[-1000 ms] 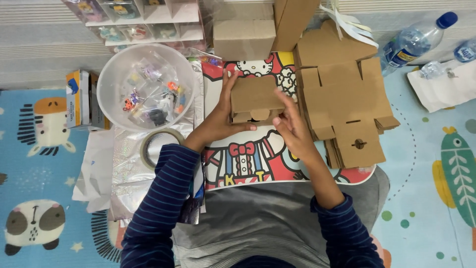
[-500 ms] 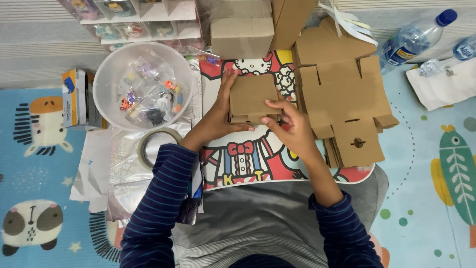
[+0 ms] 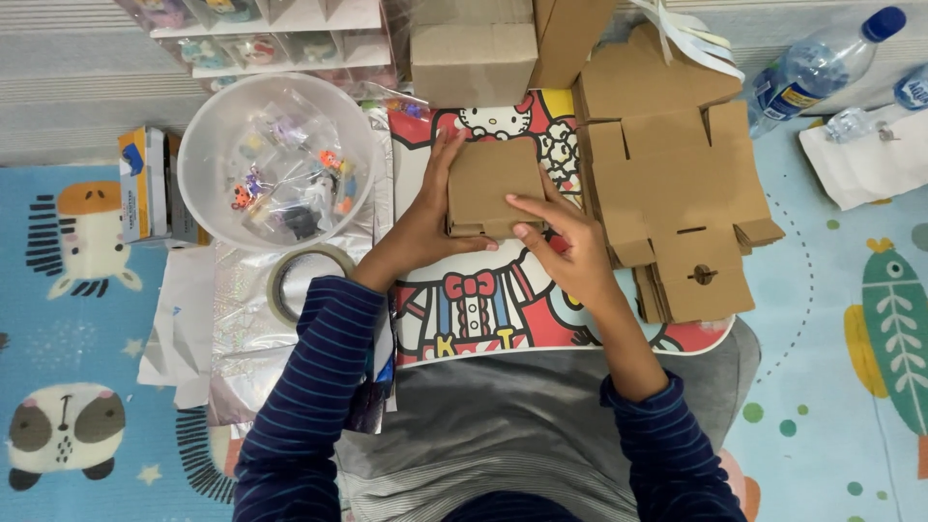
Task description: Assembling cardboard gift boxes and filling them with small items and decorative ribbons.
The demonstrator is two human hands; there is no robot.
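Both hands on small cardboard box [image 3: 493, 187].
Left hand [image 3: 423, 224] grip clamps box's left side; right hand [image 3: 563, 247] grip pinches its lower right edge.

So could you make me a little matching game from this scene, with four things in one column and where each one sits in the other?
Things:
1. small cardboard box
2. clear plastic bowl
3. stack of flat cardboard cutouts
4. roll of tape

Places:
A. on the mat at the right of the lap board
B. between the left hand and the right hand
C. just below the bowl, beside the left sleeve
D. upper left, holding small bagged trinkets

Pairs: 1-B, 2-D, 3-A, 4-C
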